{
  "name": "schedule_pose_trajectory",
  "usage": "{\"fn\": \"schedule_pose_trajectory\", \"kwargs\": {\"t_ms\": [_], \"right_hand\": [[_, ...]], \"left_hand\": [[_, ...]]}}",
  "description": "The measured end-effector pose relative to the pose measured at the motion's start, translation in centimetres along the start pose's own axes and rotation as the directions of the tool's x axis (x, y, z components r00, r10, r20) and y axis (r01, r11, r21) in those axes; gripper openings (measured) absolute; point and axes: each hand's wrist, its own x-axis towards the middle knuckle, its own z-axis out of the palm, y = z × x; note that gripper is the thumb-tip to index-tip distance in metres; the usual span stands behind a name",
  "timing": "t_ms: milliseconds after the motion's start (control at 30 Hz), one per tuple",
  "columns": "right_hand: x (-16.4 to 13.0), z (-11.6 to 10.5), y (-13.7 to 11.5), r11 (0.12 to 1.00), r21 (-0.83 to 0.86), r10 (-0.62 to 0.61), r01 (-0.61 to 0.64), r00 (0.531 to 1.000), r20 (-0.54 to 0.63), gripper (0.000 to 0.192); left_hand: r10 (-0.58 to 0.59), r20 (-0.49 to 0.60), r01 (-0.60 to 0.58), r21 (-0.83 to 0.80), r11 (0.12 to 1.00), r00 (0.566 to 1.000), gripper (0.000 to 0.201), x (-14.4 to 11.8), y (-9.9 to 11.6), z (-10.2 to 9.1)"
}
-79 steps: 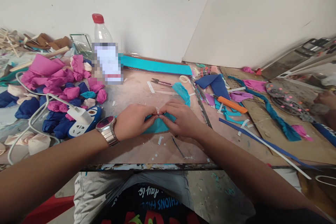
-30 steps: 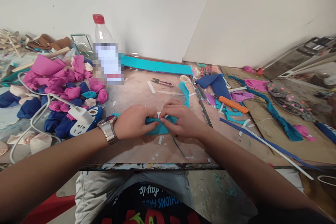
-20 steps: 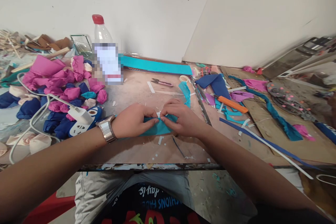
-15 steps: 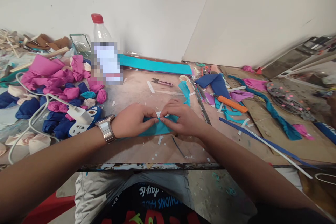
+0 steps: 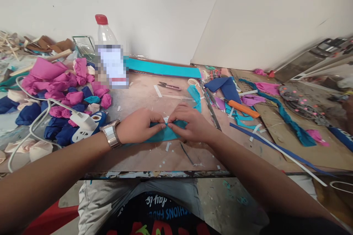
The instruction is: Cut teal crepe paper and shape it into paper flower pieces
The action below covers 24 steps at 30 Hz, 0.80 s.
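A teal fabric strip (image 5: 162,136) lies low over the table between my two hands. My left hand (image 5: 140,125), with a metal-banded watch (image 5: 110,134) at the wrist, pinches its upper edge between thumb and forefinger. From the other side my right hand (image 5: 190,122) pinches the same edge, and the fingertips of both hands almost meet. A small white piece (image 5: 166,119) shows just behind the fingertips; I cannot tell whether it is attached to the strip. Part of the fabric is hidden under the hands.
Pink, navy and cream fabric pieces (image 5: 59,80) heap at the left beside a power strip (image 5: 91,128). Behind stand a red-capped bottle (image 5: 106,33) and a lit phone (image 5: 113,66). Thread snips (image 5: 169,86), an orange-handled cutter (image 5: 242,108) and a long white stick (image 5: 292,159) lie around.
Almost nothing differs. Both hands keep their pinch on the teal fabric strip; the whole view has shifted very slightly.
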Motion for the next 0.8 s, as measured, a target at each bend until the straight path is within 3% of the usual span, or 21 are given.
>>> {"fn": "schedule_pose_trajectory", "kwargs": {"t_ms": [567, 800], "right_hand": [[-0.05, 0.31, 0.10, 0.998, -0.040, -0.048, 0.046, 0.998, -0.039, 0.005], [0.03, 0.43, 0.15, 0.994, -0.037, -0.105, 0.103, 0.993, -0.059, 0.009]], "left_hand": [[-0.072, 0.114, 0.089, -0.148, 0.985, 0.991, 0.034, 0.12, -0.16, -0.13], [-0.082, 0.140, 0.117, -0.259, 0.959, 0.987, 0.022, 0.21, -0.64, 0.03]]}}
